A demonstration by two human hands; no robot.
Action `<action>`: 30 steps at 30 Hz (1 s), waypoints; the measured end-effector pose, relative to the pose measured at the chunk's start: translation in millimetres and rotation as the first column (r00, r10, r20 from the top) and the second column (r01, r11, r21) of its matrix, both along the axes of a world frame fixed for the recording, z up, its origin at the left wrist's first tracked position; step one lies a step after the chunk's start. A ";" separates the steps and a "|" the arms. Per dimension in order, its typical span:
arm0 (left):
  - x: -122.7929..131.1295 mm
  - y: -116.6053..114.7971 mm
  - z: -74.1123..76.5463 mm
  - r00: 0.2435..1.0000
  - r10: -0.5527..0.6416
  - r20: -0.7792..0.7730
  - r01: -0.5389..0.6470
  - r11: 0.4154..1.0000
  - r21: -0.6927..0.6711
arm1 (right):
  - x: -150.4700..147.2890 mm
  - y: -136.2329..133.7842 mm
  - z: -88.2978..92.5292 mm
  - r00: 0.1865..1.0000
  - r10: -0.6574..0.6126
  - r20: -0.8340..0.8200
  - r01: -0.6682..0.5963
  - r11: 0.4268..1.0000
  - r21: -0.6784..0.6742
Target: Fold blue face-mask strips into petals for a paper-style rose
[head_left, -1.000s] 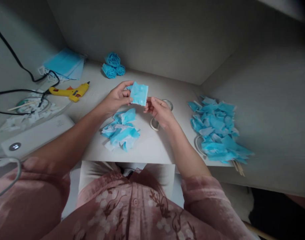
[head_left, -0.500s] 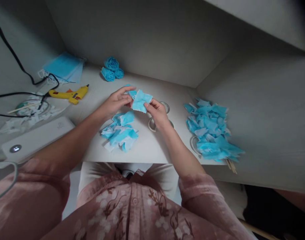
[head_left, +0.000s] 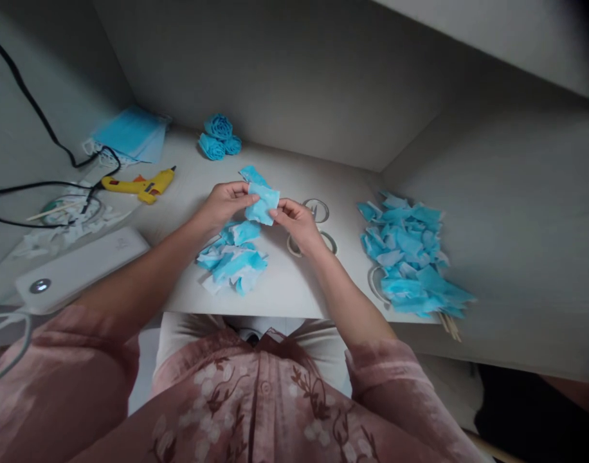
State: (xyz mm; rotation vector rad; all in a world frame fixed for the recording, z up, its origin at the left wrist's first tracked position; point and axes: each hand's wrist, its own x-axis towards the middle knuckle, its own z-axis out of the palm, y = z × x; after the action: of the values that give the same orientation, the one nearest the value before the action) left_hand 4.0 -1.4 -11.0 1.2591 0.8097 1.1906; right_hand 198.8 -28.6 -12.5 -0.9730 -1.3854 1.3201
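Between my two hands is a small light-blue piece of face-mask fabric [head_left: 262,204]. My left hand [head_left: 229,200] pinches its left edge between thumb and fingers. At its right edge, the thumb and fingertips of my right hand [head_left: 294,220] grip it. Just behind it lies another, darker blue piece [head_left: 254,175]; whether it touches my left fingers I cannot tell. Below my left hand is a loose pile of blue and white fabric pieces [head_left: 236,260]. Scissors with looped handles [head_left: 329,242] lie partly hidden under my right hand and wrist.
Three blue fabric roses [head_left: 218,136] stand at the back. On the left are folded face masks [head_left: 130,136], a yellow glue gun [head_left: 143,185], black cable, white scraps [head_left: 72,218] and a white power bank [head_left: 85,269]. A bigger heap of blue pieces [head_left: 405,241] with sticks [head_left: 449,326] lies right.
My left hand has come down onto the light-blue piece and now pinches it too. The piece has shifted slightly left and down, showing more of the darker piece behind.
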 end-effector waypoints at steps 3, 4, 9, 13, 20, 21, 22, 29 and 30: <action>1.0 -1.9 3.1 1.000 -0.010 -0.010 0.010 1.000 -0.010 | 1.2 0.8 0.9 1.000 -0.029 -0.005 0.029 0.999 -0.022; 1.8 -3.0 4.0 1.000 -0.015 -0.016 0.014 1.000 -0.023 | 1.4 1.2 1.1 0.999 -0.048 -0.003 0.048 0.999 -0.023; 6.2 -2.8 4.9 0.998 0.028 0.057 -0.024 0.998 -0.059 | 1.3 2.3 0.4 0.994 -0.109 0.021 0.109 0.994 0.005; 7.2 0.6 2.7 0.982 0.020 0.190 -0.001 0.995 -0.099 | 1.8 3.6 -3.1 0.994 -0.113 -0.015 0.113 0.994 0.011; 6.7 2.1 0.4 0.979 -0.008 0.202 0.026 0.996 -0.082 | 2.8 5.0 -11.6 0.988 -0.151 -0.002 0.151 0.988 0.017; 6.2 3.5 -0.5 0.981 -0.004 0.194 0.018 0.997 -0.074 | 2.5 4.7 -11.8 0.988 -0.155 -0.004 0.155 0.988 0.015; 5.5 5.0 -1.4 0.983 0.008 0.181 0.002 0.998 -0.058 | 2.1 4.5 -11.7 0.987 -0.160 -0.004 0.161 0.987 0.010; 1.2 -0.2 5.2 0.939 0.341 -0.049 -0.314 0.905 0.285 | 0.5 7.2 -10.9 0.964 -0.256 -0.076 0.248 0.964 -0.097; 1.4 -4.2 8.2 0.933 0.349 -0.093 -0.302 0.896 0.327 | 0.7 7.3 -11.0 0.961 -0.261 -0.097 0.251 0.963 -0.103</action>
State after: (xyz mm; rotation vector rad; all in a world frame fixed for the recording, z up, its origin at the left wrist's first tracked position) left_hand 5.4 -5.5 -2.7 1.5219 1.0029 1.5530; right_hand 199.5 -21.3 -23.5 -1.0847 -1.0843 1.2286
